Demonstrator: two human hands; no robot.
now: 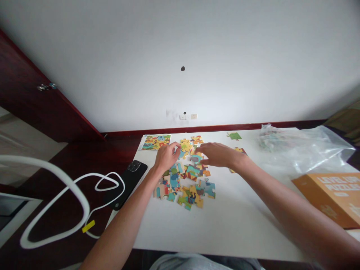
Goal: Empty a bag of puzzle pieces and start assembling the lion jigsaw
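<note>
A partly joined jigsaw puzzle with colourful cartoon animal pictures lies on the white table. At the upper left edge of the pieces rests my left hand, its fingers bent and a small gap between thumb and fingertips. My right hand reaches in from the other side, palm down, with fingers spread over a blue-grey puzzle piece. Its fingertips hide parts of the pieces below. A yellow-green piece shows between the two hands, and an orange piece sits just behind.
Behind my left hand lies a picture card. A green piece and partly covered pieces are beyond my right arm. At right are a clear plastic bag and an orange puzzle box. A black phone and white cable are at left.
</note>
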